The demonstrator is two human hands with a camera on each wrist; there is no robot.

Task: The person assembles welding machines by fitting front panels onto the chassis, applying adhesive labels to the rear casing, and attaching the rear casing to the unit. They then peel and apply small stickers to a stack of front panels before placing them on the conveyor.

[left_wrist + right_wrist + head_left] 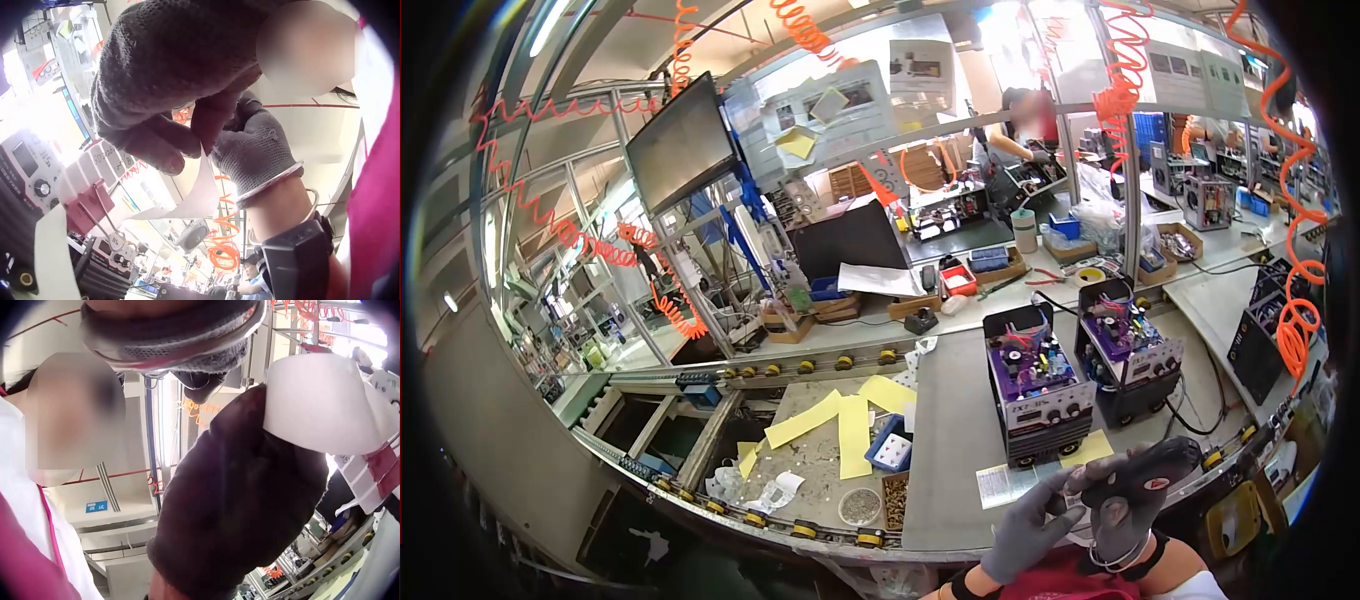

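Note:
A curled white strip (203,190) is pinched between the thumb and fingers of the left hand (181,69). Close behind it, the right hand (256,150) has bent fingers, their tips hidden by the left hand. From the right wrist, the strip (319,403) stands out from the left hand (244,500), while part of the right hand (209,359) shows above. In the head view, the left hand (1035,530) and right hand (1120,525) meet at chest height, beside a dark rounded thing (1145,475) with a red mark. Whether the right hand grips anything is unclear.
Two open-topped machines (1040,385) (1128,350) stand on the grey bench beyond the hands. Left of them are yellow sheets (853,435), a blue tray (890,447) and a box of small parts (895,500). Orange coiled hoses (1295,330) hang at the right.

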